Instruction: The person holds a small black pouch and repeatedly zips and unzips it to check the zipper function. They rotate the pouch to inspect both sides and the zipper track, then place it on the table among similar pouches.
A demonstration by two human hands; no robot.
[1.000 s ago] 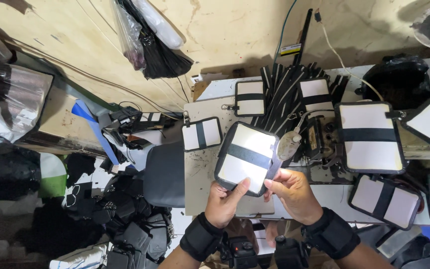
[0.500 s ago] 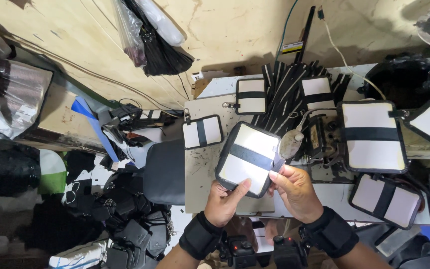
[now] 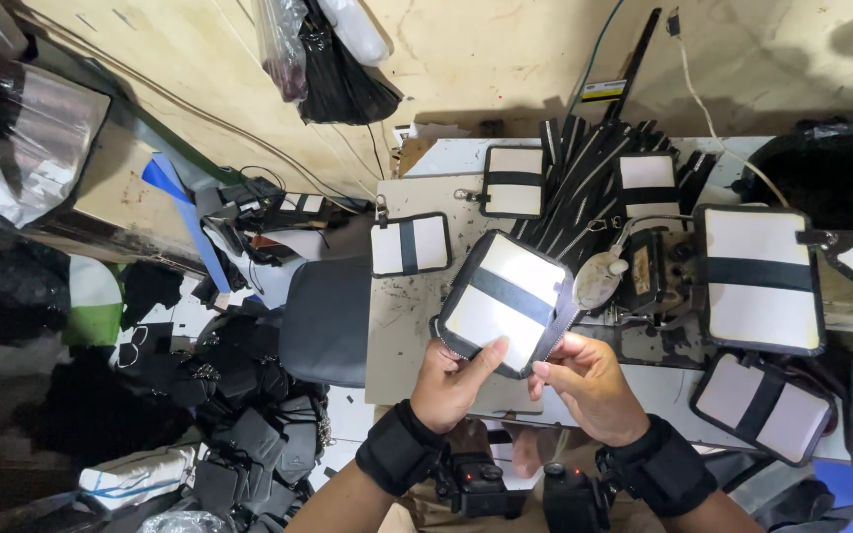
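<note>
Both my hands hold one white fabric panel point(image 3: 502, 299) with a black centre band and black zipper edging, tilted above the work table point(image 3: 402, 326). My left hand point(image 3: 454, 380) grips its lower left edge, thumb on the white face. My right hand point(image 3: 584, 383) pinches the lower right corner at the zipper edge. Both wrists wear black wrist bands. A sewing machine point(image 3: 644, 271) sits just right of the held panel.
More white panels with black bands lie around: two small panels point(image 3: 409, 244) point(image 3: 513, 182) at the back, a large panel point(image 3: 760, 276) at right, another panel point(image 3: 762, 405) lower right. A bundle of black strips point(image 3: 584, 168) fans out behind. Black pieces point(image 3: 239, 415) pile on the floor at left.
The held panel has stayed almost in place; my hands have shifted only slightly along its lower edge.
</note>
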